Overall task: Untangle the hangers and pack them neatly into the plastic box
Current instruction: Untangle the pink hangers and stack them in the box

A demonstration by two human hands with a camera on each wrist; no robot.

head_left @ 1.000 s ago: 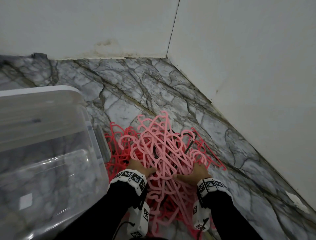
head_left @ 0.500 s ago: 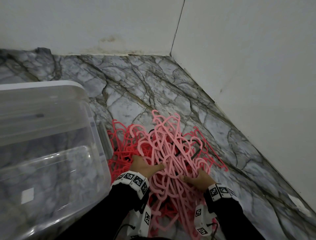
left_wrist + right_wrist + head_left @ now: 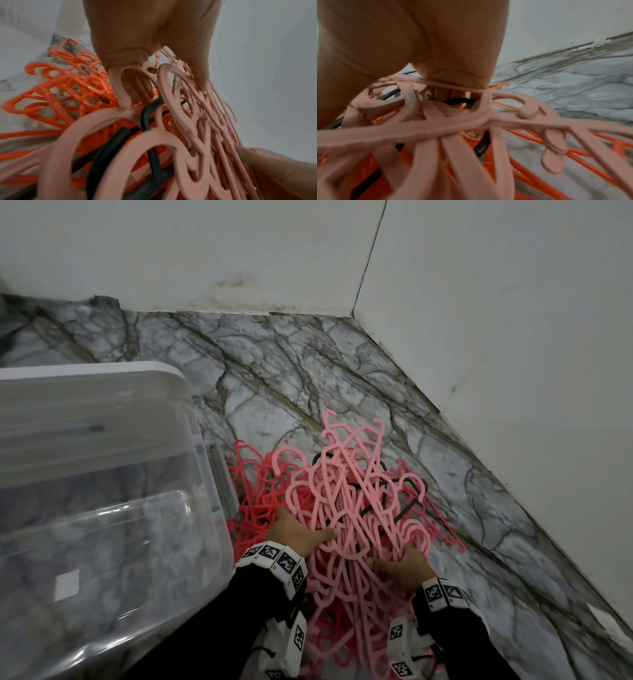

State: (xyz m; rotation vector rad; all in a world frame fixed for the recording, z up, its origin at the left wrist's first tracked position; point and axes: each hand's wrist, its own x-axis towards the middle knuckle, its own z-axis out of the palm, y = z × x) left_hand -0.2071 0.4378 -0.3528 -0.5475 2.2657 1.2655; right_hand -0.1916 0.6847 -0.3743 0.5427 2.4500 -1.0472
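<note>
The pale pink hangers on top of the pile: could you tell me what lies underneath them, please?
Under the pale pink hangers lie red-orange hangers and at least one black hanger, on the marble floor. How many more are buried beneath cannot be seen.

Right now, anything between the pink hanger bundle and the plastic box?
No separate obstacle. The pink hangers are still tangled with black hangers and overlie red ones. The plastic box sits open just left.
</note>
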